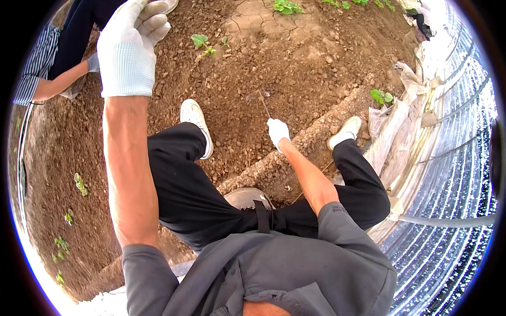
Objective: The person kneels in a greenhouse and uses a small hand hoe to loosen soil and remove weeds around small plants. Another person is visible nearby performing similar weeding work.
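Observation:
My right hand (279,133), in a white glove, is closed around the handle of a small hoe-like hand tool (264,103). The tool's metal head rests at the surface of loose brown soil (237,79), between my two white shoes. Raised high at the upper left is my left hand (132,47), in a white knitted glove, near the camera. Its fingers are partly curled and nothing shows in it. A leafy seedling (205,44) stands in the soil to the right of that hand.
A person in a striped top (37,65) is at the left, one gloved hand low. Several seedlings stand farther off, one (381,96) beside crumpled plastic film (389,138). A ribbed plastic greenhouse wall (450,158) curves along the right. A round seat (247,197) is beneath me.

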Demonstrator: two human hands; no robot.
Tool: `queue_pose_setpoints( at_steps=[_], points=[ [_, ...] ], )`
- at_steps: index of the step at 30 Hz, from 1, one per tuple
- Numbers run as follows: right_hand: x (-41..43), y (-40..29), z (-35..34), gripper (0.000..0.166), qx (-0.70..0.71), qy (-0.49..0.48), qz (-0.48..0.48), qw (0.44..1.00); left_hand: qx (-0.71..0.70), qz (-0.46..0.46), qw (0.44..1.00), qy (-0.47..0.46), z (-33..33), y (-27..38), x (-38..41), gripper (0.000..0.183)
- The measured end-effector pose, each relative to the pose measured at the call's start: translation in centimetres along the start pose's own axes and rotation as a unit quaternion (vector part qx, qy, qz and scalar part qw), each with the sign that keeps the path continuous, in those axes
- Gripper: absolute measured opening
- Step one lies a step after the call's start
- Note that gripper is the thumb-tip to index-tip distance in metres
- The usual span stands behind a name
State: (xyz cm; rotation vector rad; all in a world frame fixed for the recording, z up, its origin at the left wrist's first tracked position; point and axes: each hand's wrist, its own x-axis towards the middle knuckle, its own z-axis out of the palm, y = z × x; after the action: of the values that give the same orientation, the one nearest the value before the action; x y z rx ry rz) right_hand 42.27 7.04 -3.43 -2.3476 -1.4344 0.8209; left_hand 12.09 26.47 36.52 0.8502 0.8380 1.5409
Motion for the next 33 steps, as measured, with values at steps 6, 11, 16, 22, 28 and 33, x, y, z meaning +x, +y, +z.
queue_pose_setpoints(
  at_steps=[6, 11, 16, 22, 28, 33],
  points=[
    [-3.2, -2.9, -0.5, 0.034, 0.171, 0.094, 0.075, 0.978, -0.020, -0.030, 0.999, -0.023, -1.6, -0.4, 0.8, 0.019],
    [-3.2, -0.7, -1.0, 0.030, -0.007, 0.043, 0.039, 0.998, 0.018, -0.012, 0.997, -0.080, -4.4, -1.2, 2.7, 0.037],
    [-3.3, -1.1, -1.2, 0.028, 0.176, 0.106, 0.046, 0.977, 0.020, 0.001, 0.995, -0.093, -3.7, -0.9, 2.0, 0.037],
    [-1.5, 2.2, 0.9, 0.029, -0.073, 0.082, -0.112, 0.988, -0.005, -0.026, 0.994, -0.111, -3.5, -0.8, 2.0, 0.039],
    [0.8, -0.2, 2.8, 0.028, 0.033, -0.033, 0.052, 0.998, -0.051, -0.029, 0.990, -0.127, -3.1, -1.0, 1.3, 0.040],
    [4.4, -1.4, 2.4, 0.025, -0.113, 0.006, -0.043, 0.993, -0.057, -0.040, 0.989, -0.133, -1.3, -0.9, -0.4, 0.042]
  ],
)
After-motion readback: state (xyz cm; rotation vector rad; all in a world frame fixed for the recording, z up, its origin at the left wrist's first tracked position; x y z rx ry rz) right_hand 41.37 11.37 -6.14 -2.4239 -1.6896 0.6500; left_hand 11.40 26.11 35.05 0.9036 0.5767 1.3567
